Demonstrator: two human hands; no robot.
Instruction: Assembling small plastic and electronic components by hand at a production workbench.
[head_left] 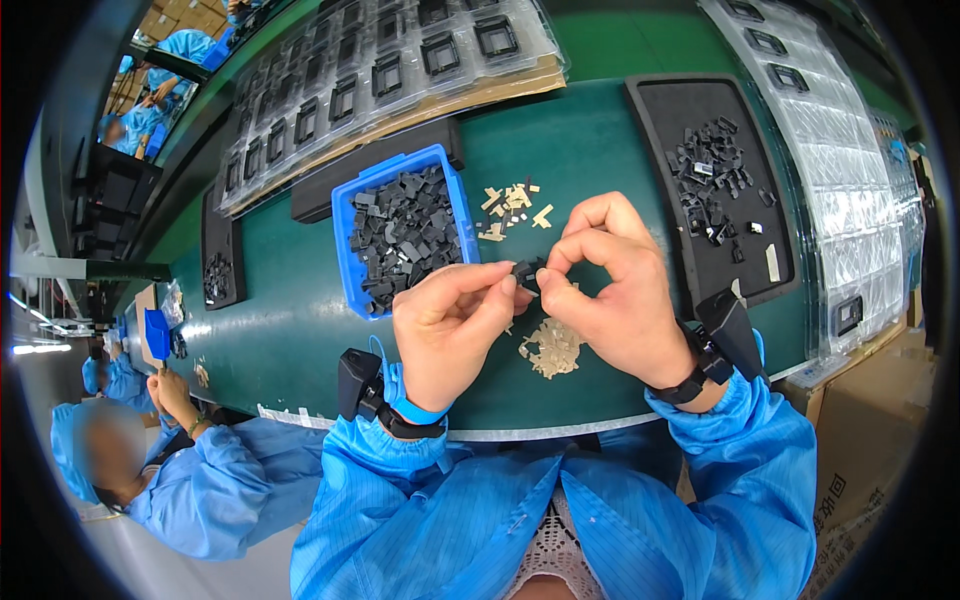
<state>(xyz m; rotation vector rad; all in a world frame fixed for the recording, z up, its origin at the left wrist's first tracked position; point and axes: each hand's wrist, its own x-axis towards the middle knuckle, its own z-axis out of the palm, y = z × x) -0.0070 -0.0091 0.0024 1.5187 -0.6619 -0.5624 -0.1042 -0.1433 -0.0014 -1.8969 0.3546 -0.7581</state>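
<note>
Between my two hands, over the green table (290, 290), is a small black plastic part (527, 272). My left hand (448, 325) pinches it between thumb and fingertips from the left. From the right, my right hand (622, 290) has its thumb and forefinger pressed together at the part's edge. Just beyond my left hand stands a blue bin (342, 230) full of small black plastic parts (405, 235). Below my fingers lies a pile of cream-coloured scraps (552, 348), partly covered by my right hand. More pale strips (512, 205) are scattered farther back.
At the right, a black foam tray (725, 265) holds loose black pieces, beside clear plastic trays (850, 220). Stacked clear trays with black frames (385, 75) stand at the back. A co-worker (215, 490) sits at left, hands raised near another blue bin (157, 333). A cardboard box (870, 430) stands lower right.
</note>
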